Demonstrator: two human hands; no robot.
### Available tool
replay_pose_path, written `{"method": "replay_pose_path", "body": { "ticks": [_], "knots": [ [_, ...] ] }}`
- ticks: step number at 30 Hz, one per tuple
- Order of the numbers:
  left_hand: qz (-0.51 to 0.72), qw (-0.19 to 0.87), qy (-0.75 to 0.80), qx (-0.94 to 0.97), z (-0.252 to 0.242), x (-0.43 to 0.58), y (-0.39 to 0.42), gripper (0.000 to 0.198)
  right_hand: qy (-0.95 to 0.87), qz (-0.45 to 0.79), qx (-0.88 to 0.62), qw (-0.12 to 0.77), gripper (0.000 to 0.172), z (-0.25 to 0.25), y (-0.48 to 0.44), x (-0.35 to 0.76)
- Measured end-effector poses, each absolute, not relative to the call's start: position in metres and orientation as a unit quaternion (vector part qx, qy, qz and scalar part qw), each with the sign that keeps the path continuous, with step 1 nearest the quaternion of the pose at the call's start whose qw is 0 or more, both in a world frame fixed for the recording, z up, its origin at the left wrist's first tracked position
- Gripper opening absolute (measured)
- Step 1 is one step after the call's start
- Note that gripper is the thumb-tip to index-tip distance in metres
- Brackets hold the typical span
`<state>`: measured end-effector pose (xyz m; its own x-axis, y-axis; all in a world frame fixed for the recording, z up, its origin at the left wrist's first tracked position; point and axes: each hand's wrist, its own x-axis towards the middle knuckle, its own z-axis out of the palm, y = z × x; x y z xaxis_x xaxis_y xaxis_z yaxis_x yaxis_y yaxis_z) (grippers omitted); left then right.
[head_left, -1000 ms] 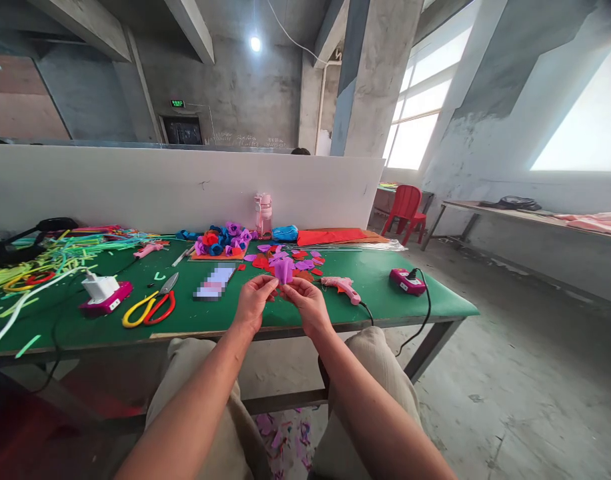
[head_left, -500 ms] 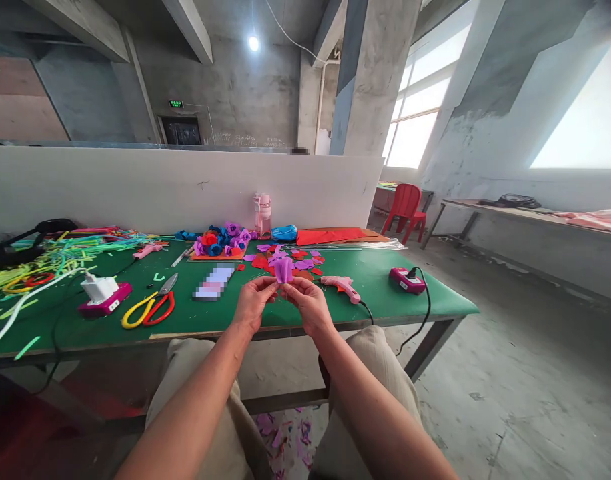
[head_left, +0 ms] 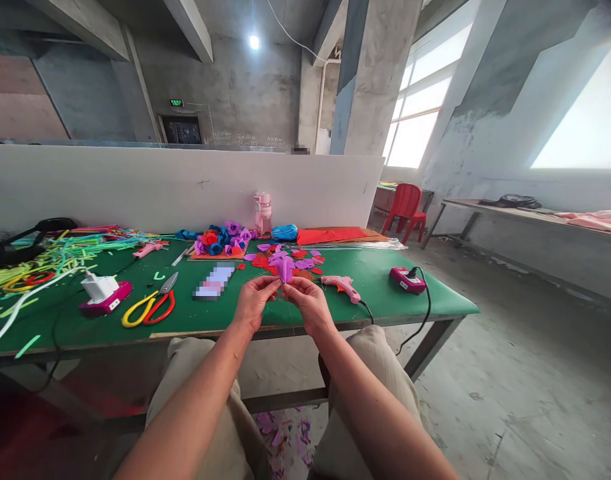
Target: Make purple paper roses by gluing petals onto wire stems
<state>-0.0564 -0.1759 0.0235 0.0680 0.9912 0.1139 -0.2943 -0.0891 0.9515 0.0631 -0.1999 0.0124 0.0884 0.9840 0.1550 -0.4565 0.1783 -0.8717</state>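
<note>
Pinching a purple paper flower (head_left: 284, 268) between both hands (head_left: 280, 303).

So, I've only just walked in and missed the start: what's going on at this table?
A seated person pinches a small purple rolled flower between the fingertips of the left hand and right hand, just above the near edge of the green-topped table. A pink plastic glue gun lies right of the hands, yellow and red-handled scissors to the left. Loose purple and red cut petals lie behind the flower, with finished flowers farther back.
</note>
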Motion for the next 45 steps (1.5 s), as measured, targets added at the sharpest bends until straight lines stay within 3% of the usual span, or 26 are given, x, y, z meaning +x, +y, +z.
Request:
{"method": "replay_pose_path", "body": {
  "ticks": [19, 39, 45],
  "knots": [
    [0.562, 0.579, 0.380, 0.452, 0.022, -0.056, -0.176, 0.029, -0.480, 0.425, -0.369, 0.672, 0.021, 0.006, -0.195, 0.063],
    [0.566, 0.594, 0.366, 0.439, 0.021, -0.054, -0.176, 0.031, -0.465, 0.439, -0.363, 0.678, 0.027, 0.004, -0.197, 0.062],
    [0.571, 0.589, 0.375, 0.431, 0.019, -0.053, -0.175, 0.030, -0.478, 0.406, -0.369, 0.686, 0.021, 0.003, -0.198, 0.058]
  ]
}}
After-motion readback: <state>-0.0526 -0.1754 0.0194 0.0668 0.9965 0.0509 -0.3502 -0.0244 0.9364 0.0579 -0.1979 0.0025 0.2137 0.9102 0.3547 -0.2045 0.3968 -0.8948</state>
